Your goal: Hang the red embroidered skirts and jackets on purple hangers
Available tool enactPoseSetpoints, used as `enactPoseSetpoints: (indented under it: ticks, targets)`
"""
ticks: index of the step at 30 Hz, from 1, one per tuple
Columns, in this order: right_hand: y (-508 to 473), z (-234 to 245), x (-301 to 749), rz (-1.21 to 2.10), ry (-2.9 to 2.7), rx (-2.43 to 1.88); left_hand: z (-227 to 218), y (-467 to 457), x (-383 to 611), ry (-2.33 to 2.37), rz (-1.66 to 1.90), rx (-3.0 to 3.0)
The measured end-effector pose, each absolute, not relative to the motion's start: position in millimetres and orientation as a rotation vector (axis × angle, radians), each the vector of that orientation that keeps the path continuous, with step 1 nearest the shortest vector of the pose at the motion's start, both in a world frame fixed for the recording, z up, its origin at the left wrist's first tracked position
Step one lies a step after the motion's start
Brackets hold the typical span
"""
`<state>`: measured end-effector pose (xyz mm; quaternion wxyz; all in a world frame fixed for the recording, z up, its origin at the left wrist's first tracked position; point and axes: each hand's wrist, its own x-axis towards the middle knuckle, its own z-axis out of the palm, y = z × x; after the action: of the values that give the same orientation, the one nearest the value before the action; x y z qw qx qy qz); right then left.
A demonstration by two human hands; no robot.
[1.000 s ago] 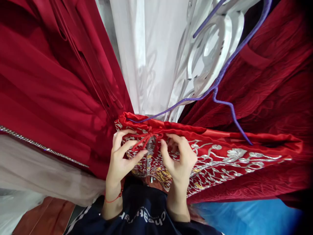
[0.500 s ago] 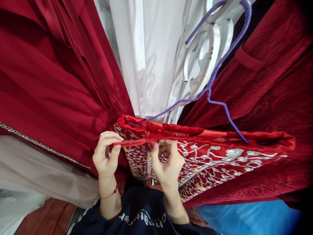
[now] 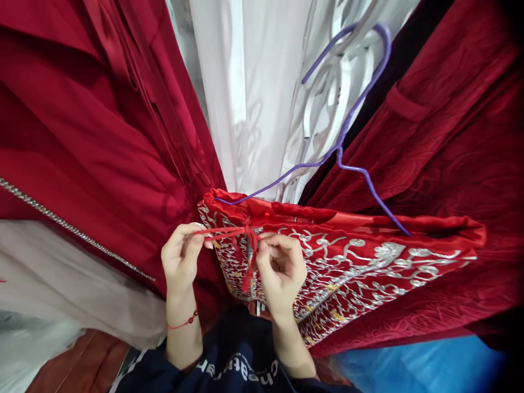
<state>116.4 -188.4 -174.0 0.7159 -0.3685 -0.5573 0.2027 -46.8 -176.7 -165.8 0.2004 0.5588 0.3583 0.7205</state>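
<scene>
The left hand (image 3: 180, 261) is nearly closed, its thumb and fingers pinching the left-going strands of a red cord (image 3: 224, 233). The right hand (image 3: 283, 270) is also almost closed, thumb against forefinger, gripping a short strand of that cord just right of its knot (image 3: 248, 228); the other fingers of the right hand curl in toward the palm. Between the 2 hands, 1 thicker length of cord hangs from the knot toward the near side. The cord lies at the left part of the top edge of a red embroidered garment (image 3: 352, 262), which stretches out to the right behind and beyond the right hand. Silver scrollwork with small gold patches covers its front, and its satin edge gapes open along the far side. The 2 arms of a purple hanger (image 3: 340, 143) reach into that opening; the hook points to the far side, in front of white scrolled metalwork (image 3: 341, 101). I cannot tell whether the hook touches it.

On the left hangs a plain red garment (image 3: 94, 109), with a sparkling trim (image 3: 82, 234) beside greyish cloth (image 3: 77, 273). White fabric (image 3: 254, 103) hangs at the far middle, a dark red patterned garment (image 3: 458, 142) on the right. Something blue (image 3: 426, 360) lies near right. A red bracelet (image 3: 184, 323) circles the left wrist.
</scene>
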Motion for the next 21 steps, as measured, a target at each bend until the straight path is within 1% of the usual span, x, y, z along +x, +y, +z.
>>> enactPoseSetpoints:
  ticks: [6, 9, 11, 15, 18, 21]
  targets:
    - [-184.9, -160.6, 131.3, 0.551, -1.219, -0.736, -166.1, -160.5, -47.8, 1.108, 1.945, 1.408]
    - [-186.9, -160.0, 142.0, 0.519, -1.233, -0.705, -169.2, -154.0, -47.2, 1.143, 1.877, 1.368]
    - [-188.7, -162.0, 146.8, 0.413, -1.235, -0.703, -172.6, -151.5, -45.3, 1.139, 1.865, 1.342]
    - [-189.9, -166.7, 143.3, 0.19, -1.254, -0.734, -176.3, -148.4, -42.0, 1.192, 2.008, 1.318]
    - [-191.7, -167.8, 144.1, -0.006, -1.34, -0.739, -171.0, -143.6, -45.2, 1.313, 2.137, 1.564]
    - [-195.0, -169.2, 173.9, -0.236, -1.378, -0.822, -161.6, -134.9, -51.9, 1.324, 2.311, 1.806]
